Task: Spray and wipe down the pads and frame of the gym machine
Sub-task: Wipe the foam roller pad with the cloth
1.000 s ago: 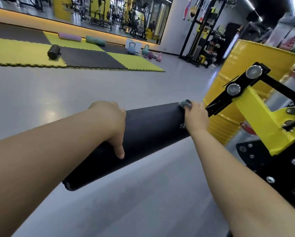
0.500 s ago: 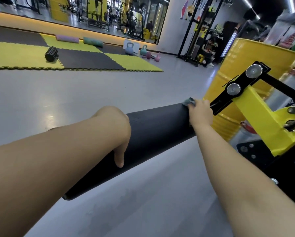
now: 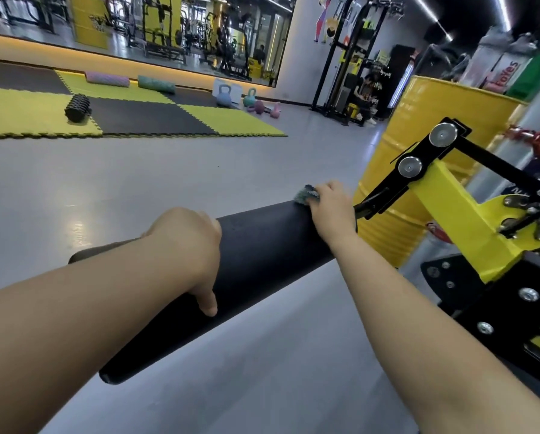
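In the head view, the black pad (image 3: 262,245) runs from 7 o'clock up to centre and meets the yellow frame (image 3: 450,208) at 3 o'clock. Your left hand (image 3: 187,245) clasps the pad's middle. Your right hand (image 3: 331,211) grasps the cloth (image 3: 306,195), bunched against the far end. Keep the pad braced and wipe round its whole girth. Since a moment ago the cloth has slid slightly towards your left hand.

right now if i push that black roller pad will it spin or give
Probably spins: the roller pad is a round sleeve on the frame bar, and the left hand grips it as if steadying. Its matte surface looks grippy, so the cloth under the right hand may drag.
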Tool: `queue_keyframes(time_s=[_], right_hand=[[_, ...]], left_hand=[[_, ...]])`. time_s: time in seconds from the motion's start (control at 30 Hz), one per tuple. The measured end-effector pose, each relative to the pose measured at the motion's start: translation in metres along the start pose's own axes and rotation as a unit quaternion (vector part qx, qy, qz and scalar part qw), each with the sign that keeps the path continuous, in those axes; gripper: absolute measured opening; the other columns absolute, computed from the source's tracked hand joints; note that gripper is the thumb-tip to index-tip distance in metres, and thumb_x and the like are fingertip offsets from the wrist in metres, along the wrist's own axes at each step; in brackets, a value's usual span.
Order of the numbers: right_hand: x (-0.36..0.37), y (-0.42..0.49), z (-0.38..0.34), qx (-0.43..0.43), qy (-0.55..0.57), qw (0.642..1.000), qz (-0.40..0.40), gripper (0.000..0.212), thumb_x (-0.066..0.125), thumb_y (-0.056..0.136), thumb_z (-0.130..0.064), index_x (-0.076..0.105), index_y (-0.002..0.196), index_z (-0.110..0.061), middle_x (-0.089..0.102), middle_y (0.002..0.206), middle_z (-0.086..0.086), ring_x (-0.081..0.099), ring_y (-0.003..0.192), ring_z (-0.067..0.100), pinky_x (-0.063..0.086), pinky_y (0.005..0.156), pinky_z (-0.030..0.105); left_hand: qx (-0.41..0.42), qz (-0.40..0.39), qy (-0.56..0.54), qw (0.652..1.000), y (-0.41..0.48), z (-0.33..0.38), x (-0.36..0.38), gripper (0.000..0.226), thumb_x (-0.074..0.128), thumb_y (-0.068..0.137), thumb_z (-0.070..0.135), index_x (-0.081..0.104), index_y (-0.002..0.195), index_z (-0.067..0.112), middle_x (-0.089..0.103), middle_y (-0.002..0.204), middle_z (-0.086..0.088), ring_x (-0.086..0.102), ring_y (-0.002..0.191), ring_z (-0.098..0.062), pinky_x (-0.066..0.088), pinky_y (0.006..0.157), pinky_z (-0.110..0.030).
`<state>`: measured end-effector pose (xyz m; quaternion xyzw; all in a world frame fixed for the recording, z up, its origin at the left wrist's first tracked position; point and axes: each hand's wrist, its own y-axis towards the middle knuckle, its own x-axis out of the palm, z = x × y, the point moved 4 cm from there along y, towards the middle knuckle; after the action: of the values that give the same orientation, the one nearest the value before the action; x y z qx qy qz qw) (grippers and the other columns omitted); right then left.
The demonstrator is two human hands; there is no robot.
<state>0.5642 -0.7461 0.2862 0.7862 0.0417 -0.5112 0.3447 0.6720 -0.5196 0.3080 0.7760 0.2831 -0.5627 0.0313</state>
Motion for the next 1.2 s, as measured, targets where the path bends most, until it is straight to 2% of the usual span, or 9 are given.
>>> queue_keyframes(time_s=[0.13, 0.37, 0.47, 0.53, 0.6, 0.73, 0.87, 1.07, 1.2], right_hand=[[-0.005, -0.003, -0.002, 0.057, -0.032, 0.998, 0.020, 0.022, 0.037, 0.096, -0.015, 0.059, 0.098, -0.009, 0.058, 0.109, 0.014, 0.050, 0.101, 0.033, 0.031, 0.084, 0.035], [-0.020, -0.090, -0.092, -0.241, 0.162, 0.957, -0.016, 0.019, 0.057, 0.091, -0.023, 0.063, 0.099, -0.008, 0.056, 0.096, 0.007, 0.049, 0.088, 0.024, 0.041, 0.074, 0.033], [-0.014, -0.062, -0.059, -0.103, 0.109, 0.989, 0.007, 0.021, 0.050, 0.095, -0.025, 0.062, 0.106, -0.011, 0.055, 0.107, 0.008, 0.047, 0.098, 0.028, 0.037, 0.075, 0.032], [-0.011, -0.056, -0.056, -0.012, 0.093, 0.995, 0.028, 0.024, 0.044, 0.097, -0.025, 0.060, 0.107, -0.011, 0.053, 0.112, 0.010, 0.046, 0.100, 0.029, 0.031, 0.071, 0.030], [-0.010, -0.067, -0.087, -0.024, 0.083, 0.995, 0.040, 0.023, 0.044, 0.097, -0.024, 0.060, 0.107, -0.011, 0.054, 0.111, 0.010, 0.047, 0.098, 0.029, 0.030, 0.071, 0.030], [-0.018, -0.137, -0.181, -0.249, 0.176, 0.950, 0.061, 0.017, 0.054, 0.088, -0.017, 0.067, 0.096, -0.009, 0.057, 0.090, 0.012, 0.050, 0.075, 0.031, 0.038, 0.062, 0.034], [-0.023, -0.144, -0.172, -0.384, 0.190, 0.900, 0.083, 0.021, 0.053, 0.077, -0.009, 0.069, 0.090, -0.005, 0.061, 0.082, 0.013, 0.054, 0.064, 0.033, 0.048, 0.059, 0.035], [-0.015, -0.098, -0.115, -0.052, 0.096, 0.992, 0.059, 0.022, 0.049, 0.095, -0.023, 0.061, 0.105, -0.007, 0.055, 0.108, 0.013, 0.049, 0.090, 0.033, 0.032, 0.071, 0.033], [-0.022, -0.159, -0.202, -0.244, 0.187, 0.945, 0.114, 0.012, 0.062, 0.081, -0.010, 0.067, 0.090, -0.006, 0.059, 0.086, 0.015, 0.051, 0.067, 0.034, 0.040, 0.059, 0.034]], left_hand=[[0.006, 0.007, 0.001, 1.000, -0.004, 0.000, 0.003, 0.106, 0.070, 0.053, 0.075, 0.034, 0.134, 0.016, 0.043, 0.118, -0.001, 0.062, 0.099, -0.026, 0.054, 0.084, -0.038], [0.023, 0.097, 0.008, 0.995, -0.012, -0.013, 0.000, 0.095, 0.057, 0.057, 0.084, 0.042, 0.122, 0.018, 0.050, 0.115, 0.001, 0.056, 0.091, -0.020, 0.039, 0.066, -0.029], [0.039, 0.109, -0.144, 0.983, -0.019, -0.043, 0.009, 0.081, 0.049, 0.064, 0.084, 0.045, 0.122, 0.027, 0.050, 0.119, 0.007, 0.054, 0.099, -0.018, 0.038, 0.072, -0.029], [0.037, 0.103, -0.312, 0.944, -0.029, -0.071, 0.024, 0.070, 0.057, 0.071, 0.071, 0.045, 0.128, 0.031, 0.051, 0.126, 0.010, 0.052, 0.106, -0.014, 0.042, 0.082, -0.030], [0.008, 0.145, -0.395, 0.907, -0.036, -0.094, 0.044, 0.062, 0.060, 0.079, 0.057, 0.046, 0.132, 0.029, 0.049, 0.132, 0.005, 0.048, 0.117, -0.016, 0.039, 0.095, -0.033], [-0.083, 0.173, -0.618, 0.763, -0.043, -0.101, 0.096, 0.026, 0.041, 0.097, 0.039, 0.051, 0.118, 0.027, 0.049, 0.124, 0.001, 0.047, 0.111, -0.020, 0.035, 0.088, -0.033], [-0.112, 0.179, -0.717, 0.665, -0.043, -0.082, 0.127, 0.038, 0.026, 0.100, 0.044, 0.041, 0.135, 0.037, 0.035, 0.142, 0.010, 0.039, 0.126, -0.016, 0.030, 0.108, -0.035], [-0.137, 0.197, -0.738, 0.631, -0.041, -0.072, 0.133, 0.041, 0.017, 0.099, 0.046, 0.036, 0.134, 0.039, 0.030, 0.142, 0.013, 0.037, 0.118, -0.010, 0.026, 0.099, -0.028], [-0.159, 0.214, -0.745, 0.611, -0.037, -0.070, 0.135, 0.039, 0.018, 0.099, 0.043, 0.041, 0.129, 0.036, 0.038, 0.137, 0.007, 0.043, 0.116, -0.015, 0.032, 0.105, -0.035]])
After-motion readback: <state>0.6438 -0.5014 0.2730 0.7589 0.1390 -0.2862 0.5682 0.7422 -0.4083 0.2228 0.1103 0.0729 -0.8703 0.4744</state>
